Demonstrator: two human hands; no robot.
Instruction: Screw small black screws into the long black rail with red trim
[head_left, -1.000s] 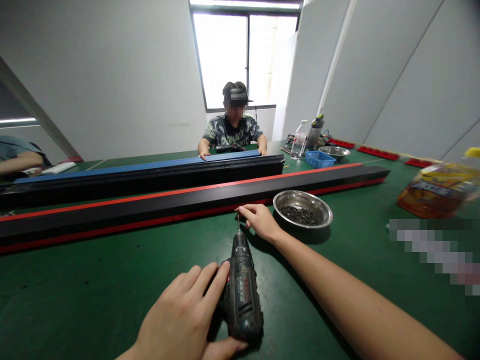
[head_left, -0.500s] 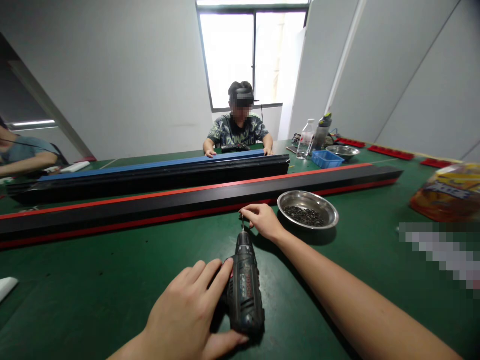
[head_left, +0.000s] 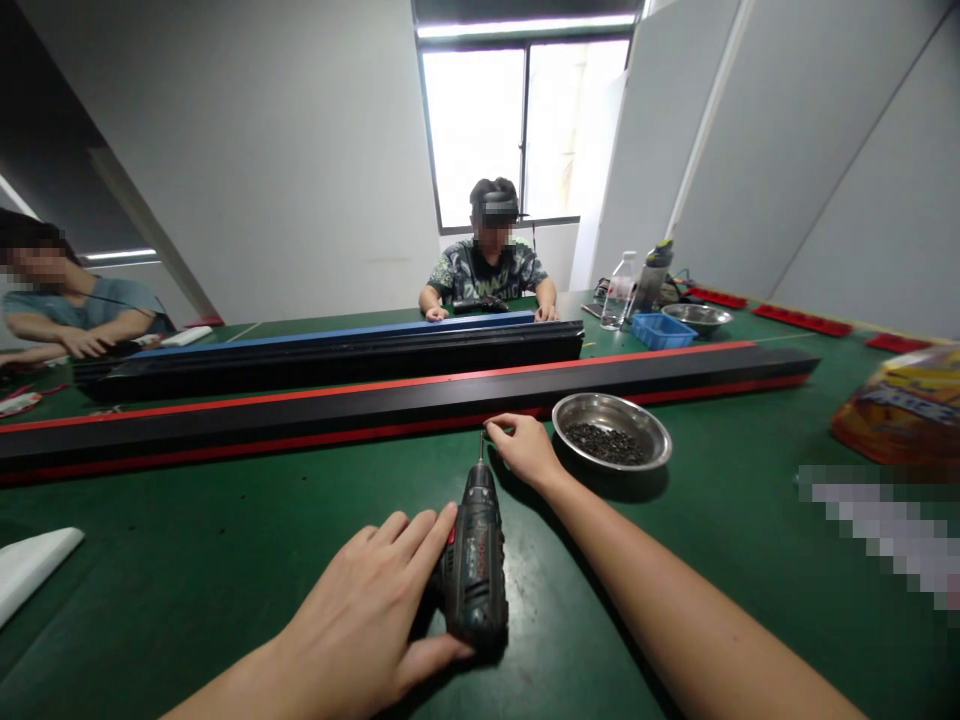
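White strip [head_left: 30, 565]: lies on the green table [head_left: 187, 560] at the far left, well apart from the hands.
Left hand [head_left: 375, 600]: fingers are curled over the left flank of the drill [head_left: 472, 560] and the thumb is hooked round its rear end, so it grips the tool.
Drill, place: lies on its side on the table, straight ahead and close in, between the two forearms.
Drill, handling: probably dense and rigid, its weight towards the rear. The ribbed body should give a sure hold, and the middle of that body is the spot to grasp.
Drill, direction: its long axis runs away from the person, nose towards the long black rail with red edges [head_left: 375, 405] and rear towards the body.
Bit [head_left: 481, 446]: a thin, stiff metal shaft that ends just short of the rail.
Right hand [head_left: 525, 450]: thumb and forefinger are pinched narrow at the bit's tip. A small screw may sit between them, but that is too small to tell.
Steel bowl [head_left: 611, 430]: just right of that hand, holding small dark screws.
Orange packet [head_left: 900, 405]: at the far right edge, well apart.
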